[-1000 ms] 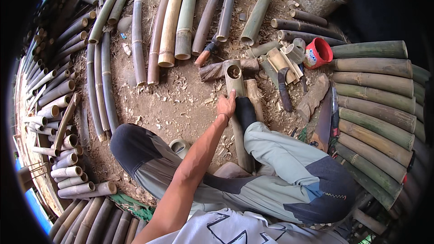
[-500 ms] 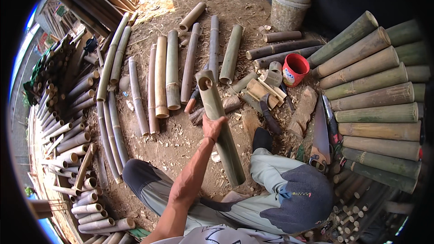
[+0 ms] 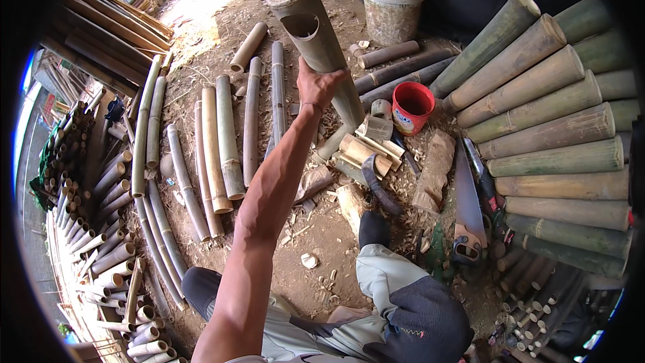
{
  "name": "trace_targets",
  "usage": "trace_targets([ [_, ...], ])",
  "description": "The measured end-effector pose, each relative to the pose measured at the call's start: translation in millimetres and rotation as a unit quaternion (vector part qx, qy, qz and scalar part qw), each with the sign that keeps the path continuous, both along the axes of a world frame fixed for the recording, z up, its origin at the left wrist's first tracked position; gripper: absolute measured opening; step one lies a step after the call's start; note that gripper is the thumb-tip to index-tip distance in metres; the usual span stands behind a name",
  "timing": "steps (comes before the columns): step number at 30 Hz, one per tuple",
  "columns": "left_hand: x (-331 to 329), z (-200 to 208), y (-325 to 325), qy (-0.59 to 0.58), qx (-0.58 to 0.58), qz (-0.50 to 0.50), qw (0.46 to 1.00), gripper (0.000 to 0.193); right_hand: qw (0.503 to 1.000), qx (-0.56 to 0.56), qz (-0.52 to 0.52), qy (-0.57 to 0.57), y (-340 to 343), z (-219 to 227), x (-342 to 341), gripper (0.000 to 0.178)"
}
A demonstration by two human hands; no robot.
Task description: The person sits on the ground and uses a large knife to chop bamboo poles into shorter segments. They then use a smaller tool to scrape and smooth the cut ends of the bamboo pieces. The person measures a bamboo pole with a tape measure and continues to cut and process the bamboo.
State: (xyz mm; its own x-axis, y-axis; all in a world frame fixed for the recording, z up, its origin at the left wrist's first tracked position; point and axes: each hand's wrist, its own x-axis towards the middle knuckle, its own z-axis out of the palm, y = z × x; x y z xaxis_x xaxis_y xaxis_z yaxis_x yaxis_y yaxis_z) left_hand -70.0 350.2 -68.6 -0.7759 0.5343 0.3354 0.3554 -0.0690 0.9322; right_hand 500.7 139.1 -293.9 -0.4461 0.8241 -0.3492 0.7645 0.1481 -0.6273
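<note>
Left hand (image 3: 321, 87): we have our grip wrapped around the notched tube (image 3: 328, 52).
Notched tube: we hold it tilted, notched end up, left of the red tub (image 3: 411, 117).
Right hand: out of our view; we cannot tell its grip.
Saw (image 3: 468, 191): nearer us than the tub, toward its right.
Pail (image 3: 392, 21): beyond the tub.
Bamboo row (image 3: 547, 131): right of the tub.

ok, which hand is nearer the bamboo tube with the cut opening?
Left. The left hand grips the bamboo tube partway along its length; the right hand is out of view.
</note>
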Motion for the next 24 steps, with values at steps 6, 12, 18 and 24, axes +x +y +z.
trace_targets([
  [6,4.0,9.5,21.2,0.042,0.013,-0.024,0.999,0.074,1.0,0.007,-0.008,-0.003,7.5,3.6,2.1,0.041],
  [12,-9.4,28.5,-28.8,0.07,0.023,-0.187,0.98,0.075,1.0,0.026,0.01,0.01,14.7,-6.2,-8.2,0.041],
  [18,45.8,3.4,-129.3,0.33,-0.266,-0.413,0.806,0.081,0.997,0.069,0.016,0.012,39.3,-10.5,-20.8,0.041],
  [24,105.0,-128.6,-234.6,0.534,-0.465,-0.5,0.498,0.024,0.995,0.097,0.024,0.016,54.6,-22.3,-36.8,0.041],
])
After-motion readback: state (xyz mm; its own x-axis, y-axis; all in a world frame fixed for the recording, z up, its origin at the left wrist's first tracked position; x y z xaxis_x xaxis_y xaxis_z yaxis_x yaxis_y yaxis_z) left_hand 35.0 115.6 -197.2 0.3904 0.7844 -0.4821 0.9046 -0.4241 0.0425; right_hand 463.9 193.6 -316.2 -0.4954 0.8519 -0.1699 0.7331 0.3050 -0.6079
